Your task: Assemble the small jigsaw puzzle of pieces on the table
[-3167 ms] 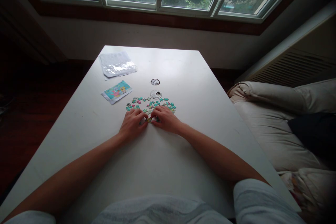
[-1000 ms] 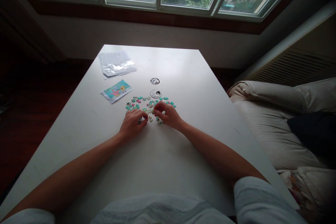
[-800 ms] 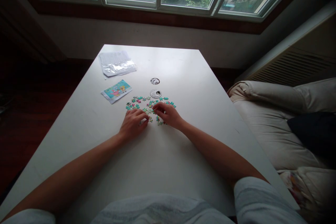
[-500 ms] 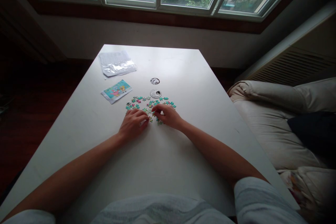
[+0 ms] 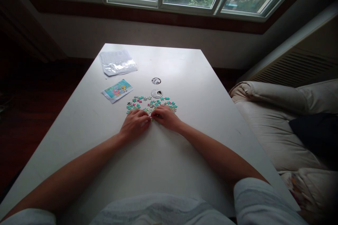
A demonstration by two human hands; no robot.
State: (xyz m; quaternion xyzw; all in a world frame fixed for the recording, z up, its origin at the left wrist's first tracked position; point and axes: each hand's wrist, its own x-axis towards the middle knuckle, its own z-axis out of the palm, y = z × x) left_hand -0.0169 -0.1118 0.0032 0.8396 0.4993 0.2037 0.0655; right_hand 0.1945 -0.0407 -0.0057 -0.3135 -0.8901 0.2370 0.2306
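Jigsaw pieces (image 5: 137, 101) in teal, green, pink and yellow lie spread over the white table, mostly just beyond my hands. My left hand (image 5: 135, 122) rests at the near left side of the pieces, its fingers curled and the fingertips closed on a small jigsaw piece (image 5: 151, 119). My right hand (image 5: 167, 116) comes in from the right, thumb and fingers pinched together at the same spot, nearly touching the left fingertips. The piece between the hands is small and partly hidden by the fingers. Some pieces are covered by my right hand.
A picture card (image 5: 118, 90) with cartoon figures lies left of the pieces, and a clear plastic bag with paper (image 5: 118, 63) behind it. Two round cut-outs (image 5: 156, 81) sit in the tabletop (image 5: 169, 168). A pale sofa (image 5: 271, 130) stands at the right; windows are ahead.
My right hand has moved slightly left and its fingers have closed in beside the left fingertips. The gap between its thumb and fingers is gone. My left hand has hardly moved.
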